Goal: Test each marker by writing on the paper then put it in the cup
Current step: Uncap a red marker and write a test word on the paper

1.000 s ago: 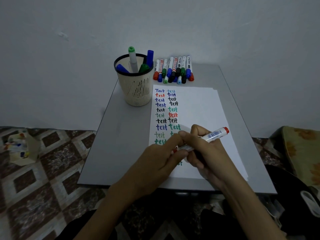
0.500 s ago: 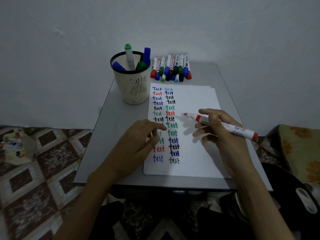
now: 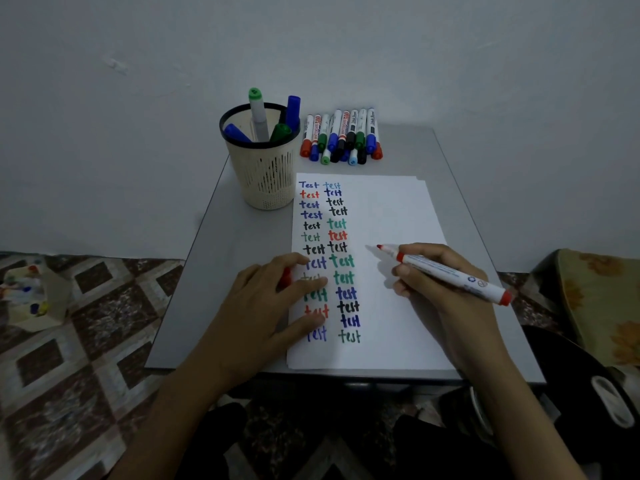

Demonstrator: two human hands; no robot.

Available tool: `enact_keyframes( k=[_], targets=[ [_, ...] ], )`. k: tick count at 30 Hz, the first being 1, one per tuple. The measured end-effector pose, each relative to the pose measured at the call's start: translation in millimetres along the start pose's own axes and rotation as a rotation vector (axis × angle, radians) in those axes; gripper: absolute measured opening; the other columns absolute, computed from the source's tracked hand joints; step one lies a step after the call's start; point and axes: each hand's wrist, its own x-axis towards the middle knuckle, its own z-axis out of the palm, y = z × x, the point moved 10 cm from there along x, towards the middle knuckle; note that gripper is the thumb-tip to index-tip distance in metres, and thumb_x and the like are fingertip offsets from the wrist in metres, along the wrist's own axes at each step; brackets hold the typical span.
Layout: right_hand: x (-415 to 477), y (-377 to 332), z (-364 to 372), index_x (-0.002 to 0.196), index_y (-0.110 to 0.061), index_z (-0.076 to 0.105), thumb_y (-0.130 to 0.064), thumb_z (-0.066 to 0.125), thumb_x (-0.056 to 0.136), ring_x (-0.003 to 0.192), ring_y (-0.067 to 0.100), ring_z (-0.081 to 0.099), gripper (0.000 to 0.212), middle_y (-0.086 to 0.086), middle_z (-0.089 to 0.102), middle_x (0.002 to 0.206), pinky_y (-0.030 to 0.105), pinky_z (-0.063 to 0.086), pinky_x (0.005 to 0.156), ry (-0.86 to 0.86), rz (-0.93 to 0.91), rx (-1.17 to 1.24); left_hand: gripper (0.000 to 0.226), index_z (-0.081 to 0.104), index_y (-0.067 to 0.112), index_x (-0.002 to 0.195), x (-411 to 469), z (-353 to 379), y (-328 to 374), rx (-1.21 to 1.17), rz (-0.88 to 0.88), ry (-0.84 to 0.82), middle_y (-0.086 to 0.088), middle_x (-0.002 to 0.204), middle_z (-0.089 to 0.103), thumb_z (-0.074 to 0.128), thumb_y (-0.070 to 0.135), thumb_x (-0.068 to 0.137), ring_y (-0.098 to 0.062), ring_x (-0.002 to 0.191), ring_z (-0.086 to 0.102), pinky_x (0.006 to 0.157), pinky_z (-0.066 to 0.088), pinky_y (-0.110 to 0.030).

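Right hand [image 3: 446,296] is pinching the uncapped red marker [image 3: 450,273] in its fingers, tip hovering over the blank right side of the paper [image 3: 388,209]. Left hand [image 3: 263,306] is pinning its left edge, fingers curling round the red cap [image 3: 285,277]. They're lying across the written words, so I'm guessing smudged ink.

Gripping an uncapped red marker [image 3: 450,273] in the right hand [image 3: 446,292], tip just above bare paper [image 3: 391,209] right of the written columns. Pressing the left hand [image 3: 263,306] on the paper's left edge, red cap [image 3: 285,277] pinched between fingers. Farther back on the table [image 3: 221,289]: cup [image 3: 265,181] with four markers [image 3: 259,116] inside, a row [image 3: 343,136] of more lying just beside it.
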Motion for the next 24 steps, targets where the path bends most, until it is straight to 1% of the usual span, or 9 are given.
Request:
enact_keyframes(
  k=[4,6,9,12,14,17,20,22,24],
  targets=[
    [-9.8,1.9,0.8,0.096,-0.002,0.071,0.002,0.067,0.078,0.065,0.024,0.059,0.019,0.017,0.07,0.082,0.023,0.05,0.057,-0.015,0.033,0.032,0.05,0.05,0.037,0.13,-12.8,-1.7,3.1,-0.009,0.009,0.006,0.009,0.139,0.036,0.036,0.063,0.089,-0.006,0.119,0.038,0.102,0.026,-0.027],
    [-7.7,-3.9,-1.2,0.096,-0.006,0.071,-0.004,0.068,0.076,0.066,0.022,0.063,0.021,0.014,0.071,0.08,0.02,0.05,0.054,0.013,0.041,0.02,0.051,0.049,0.038,0.13,-14.8,-3.3,3.8,-0.02,0.017,0.01,0.011,0.14,0.035,0.035,0.065,0.088,-0.004,0.12,0.036,0.102,0.024,-0.025],
    [17.8,-24.4,-3.6,0.094,-0.001,0.064,0.0,0.066,0.08,0.076,0.019,0.07,0.015,0.012,0.073,0.089,0.019,0.054,0.057,0.074,-0.023,0.011,0.058,0.044,0.033,0.135,-6.8,-7.0,1.3,-0.034,0.016,0.037,0.012,0.144,0.03,0.036,0.066,0.087,-0.004,0.125,0.036,0.102,0.025,-0.026],
    [65.4,-36.0,6.5,0.09,0.0,0.058,0.005,0.064,0.083,0.081,0.027,0.071,0.011,0.021,0.069,0.098,0.027,0.057,0.063,0.078,-0.089,0.007,0.059,0.039,0.031,0.138,9.0,-10.0,-5.2,-0.071,-0.015,0.072,0.011,0.148,0.027,0.038,0.062,0.087,-0.004,0.129,0.032,0.104,0.021,-0.025],
    [100.3,-32.2,19.2,0.087,-0.002,0.058,0.006,0.067,0.08,0.084,0.027,0.071,0.014,0.018,0.068,0.098,0.03,0.059,0.066,0.066,-0.09,-0.043,0.057,0.038,0.032,0.138,17.0,-8.0,-8.8,-0.075,-0.03,0.074,0.01,0.148,0.029,0.038,0.059,0.088,-0.004,0.129,0.033,0.105,0.021,-0.027],
    [141.1,-13.4,41.1,0.079,-0.005,0.056,0.006,0.07,0.078,0.071,0.021,0.07,0.017,0.012,0.067,0.083,0.026,0.057,0.057,0.013,-0.056,-0.121,0.054,0.04,0.033,0.137,21.1,-5.9,-11.1,-0.083,-0.034,0.087,0.013,0.141,0.04,0.04,0.057,0.088,-0.004,0.121,0.043,0.104,0.024,-0.028],
    [165.8,-1.1,52.9,0.071,-0.007,0.049,0.008,0.07,0.078,0.049,0.012,0.057,0.027,0.011,0.054,0.068,0.018,0.05,0.048,0.038,-0.086,-0.15,0.05,0.046,0.032,0.133,19.9,-6.7,-12.1,-0.089,-0.024,0.117,0.015,0.136,0.046,0.044,0.055,0.088,0.0,0.119,0.042,0.102,0.027,-0.029],
    [176.1,0.7,57.8,0.067,-0.01,0.045,0.01,0.069,0.077,0.046,0.008,0.051,0.033,0.01,0.048,0.065,0.017,0.051,0.052,0.079,-0.126,-0.191,0.049,0.048,0.032,0.131,19.7,-7.1,-12.4,-0.088,-0.018,0.129,0.016,0.135,0.046,0.044,0.055,0.088,0.001,0.121,0.04,0.102,0.024,-0.025],
    [182.5,3.8,63.3,0.068,-0.011,0.042,0.013,0.066,0.075,0.054,0.01,0.05,0.035,0.006,0.045,0.065,0.018,0.053,0.06,0.091,-0.135,-0.226,0.049,0.049,0.033,0.13,19.7,-6.7,-12.9,-0.082,-0.017,0.127,0.017,0.136,0.046,0.043,0.056,0.088,0.002,0.123,0.039,0.103,0.021,-0.022]
  ],
)
